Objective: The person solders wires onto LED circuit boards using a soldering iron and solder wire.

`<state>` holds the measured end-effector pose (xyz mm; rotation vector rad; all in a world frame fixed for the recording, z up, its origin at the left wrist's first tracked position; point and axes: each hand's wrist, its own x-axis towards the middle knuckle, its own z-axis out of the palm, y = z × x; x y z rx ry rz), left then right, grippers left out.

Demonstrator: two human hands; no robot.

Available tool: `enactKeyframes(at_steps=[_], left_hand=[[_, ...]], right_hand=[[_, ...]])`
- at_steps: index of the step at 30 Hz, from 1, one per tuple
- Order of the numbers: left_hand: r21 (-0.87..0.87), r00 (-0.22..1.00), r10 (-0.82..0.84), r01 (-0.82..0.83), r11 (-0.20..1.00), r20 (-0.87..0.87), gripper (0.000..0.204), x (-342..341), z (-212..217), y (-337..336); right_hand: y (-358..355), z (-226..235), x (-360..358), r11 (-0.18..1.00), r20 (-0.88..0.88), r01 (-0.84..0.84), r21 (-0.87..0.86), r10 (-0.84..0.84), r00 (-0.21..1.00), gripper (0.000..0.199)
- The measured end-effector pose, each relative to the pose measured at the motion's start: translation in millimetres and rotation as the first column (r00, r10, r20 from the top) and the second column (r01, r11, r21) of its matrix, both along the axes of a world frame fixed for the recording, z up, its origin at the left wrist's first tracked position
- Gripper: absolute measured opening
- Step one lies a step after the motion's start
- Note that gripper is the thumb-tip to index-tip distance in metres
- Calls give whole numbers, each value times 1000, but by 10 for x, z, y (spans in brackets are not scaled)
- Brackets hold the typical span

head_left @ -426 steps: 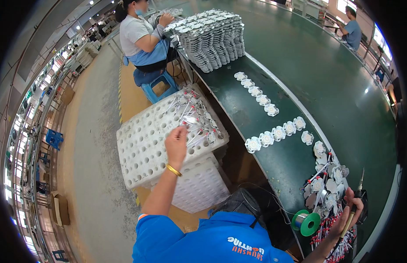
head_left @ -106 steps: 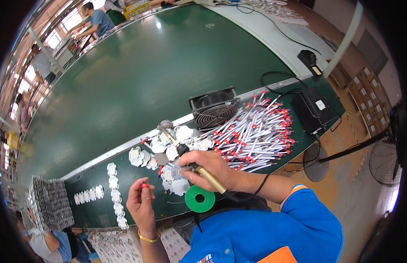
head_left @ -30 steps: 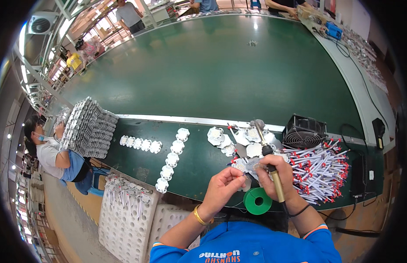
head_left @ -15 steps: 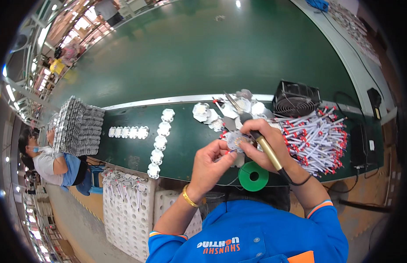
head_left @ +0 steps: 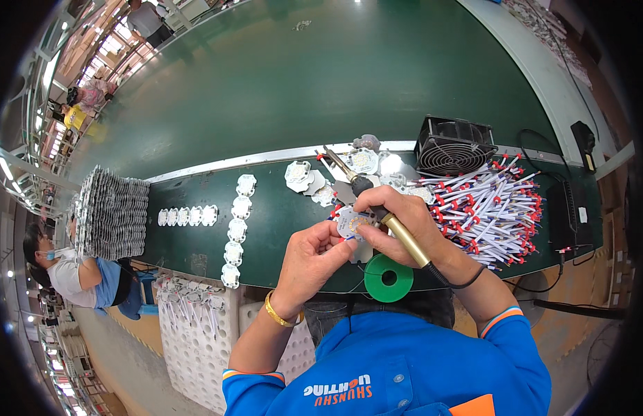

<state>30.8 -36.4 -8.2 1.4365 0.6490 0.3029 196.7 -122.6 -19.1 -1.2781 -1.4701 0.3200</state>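
Note:
In my right hand [head_left: 408, 222] a soldering iron [head_left: 403, 243] with a brass-coloured handle slants up and left, its tip over the parts pile. The thumb and fingers of that hand also grip a round LED circuit board [head_left: 350, 220]. My left hand [head_left: 311, 260] is closed at the board's left edge, pinching a wire whose blue end [head_left: 350, 238] shows by the fingertips; the rest of the wire is hidden. Loose boards [head_left: 297, 175] lie beyond my hands. Just below them stands a green solder spool [head_left: 388, 279].
White wires with red ends [head_left: 484, 215] are heaped at right, behind them a black fan [head_left: 456, 147]. A column of boards [head_left: 237, 229] and a short row [head_left: 187, 215] lie left. Tall board stacks [head_left: 112, 215] stand near a seated person [head_left: 92, 274]. A perforated white block [head_left: 196, 333] sits below the bench.
The whole view has shifted slightly, so the bench and its things sit further left. Both hands keep nearly the same grip, with the iron still in the right hand.

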Motion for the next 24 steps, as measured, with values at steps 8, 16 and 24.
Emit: enactKeyframes(at_steps=[8,16,24], left_hand=[[67,1000,24,-24,997,-5,7,10,-74,-28],[-19,999,20,-19,1000,28,7,68,-66,30],[-180,976,162,-135,974,148,9,-24,-50,-90]], right_hand=[[-10,-30,6,999,32,8,40,-9,999,35],[35,-41,39,1000,27,25,4,-25,999,36],[-37,10,2,999,-45,45,5,-45,998,36]])
